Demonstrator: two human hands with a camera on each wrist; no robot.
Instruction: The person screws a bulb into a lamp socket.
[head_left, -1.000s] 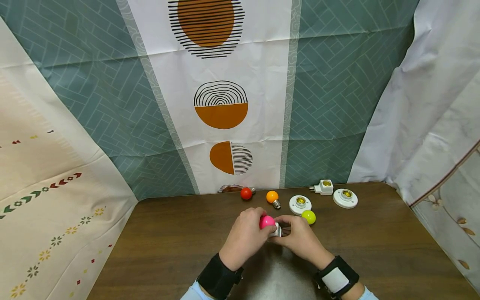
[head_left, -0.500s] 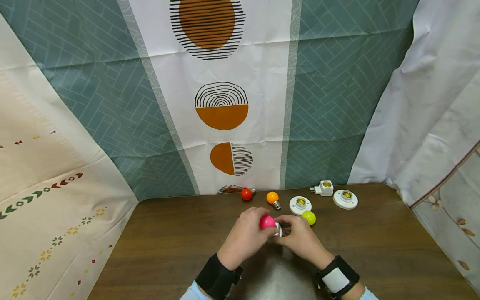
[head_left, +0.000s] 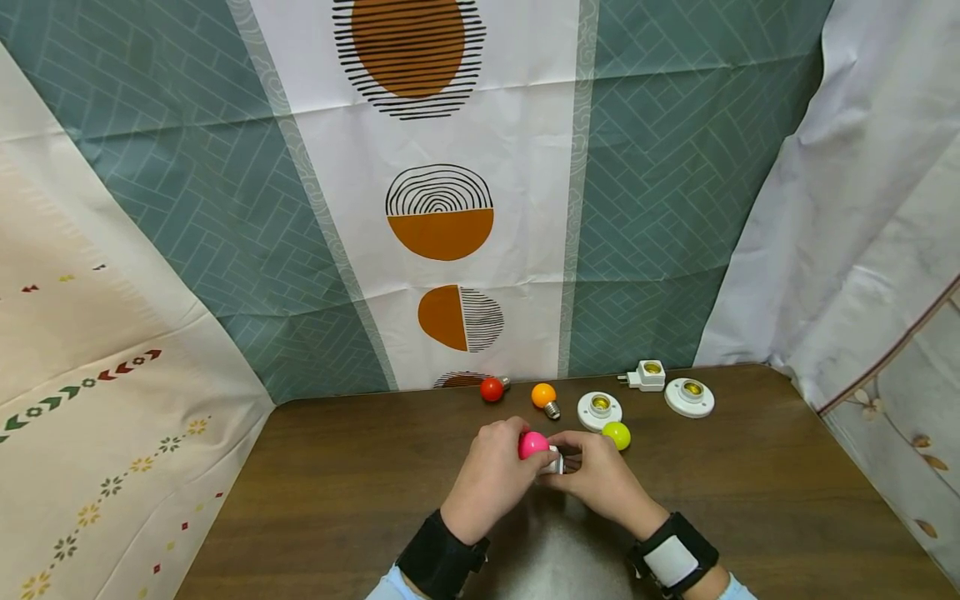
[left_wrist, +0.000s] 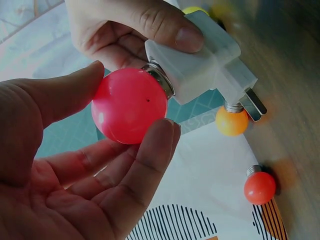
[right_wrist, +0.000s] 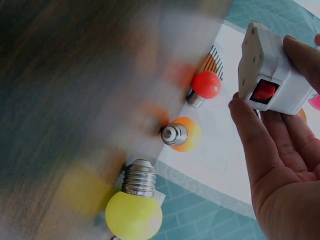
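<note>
My left hand (head_left: 491, 475) pinches a round pink light bulb (left_wrist: 130, 106) between thumb and fingertips. In my right hand (head_left: 603, 479) is a white plug-in lamp socket (left_wrist: 195, 62), gripped by its sides. The bulb's metal screw base (left_wrist: 161, 79) sits at the socket's mouth, with part of the metal showing. Flat plug prongs (left_wrist: 255, 104) stick out of the socket's other end. The right wrist view shows a red switch (right_wrist: 264, 91) on the socket's side. Both hands meet above the middle of the brown table (head_left: 360, 492).
Behind the hands lie a red bulb (head_left: 492, 389), an orange bulb (head_left: 543, 395) and a yellow-green bulb (head_left: 617, 435). Two round white lamp holders (head_left: 585, 416) (head_left: 678, 404) and another plug-in socket (head_left: 645, 377) stand at the back right. A patterned cloth (head_left: 450, 133) hangs beyond the table's edge.
</note>
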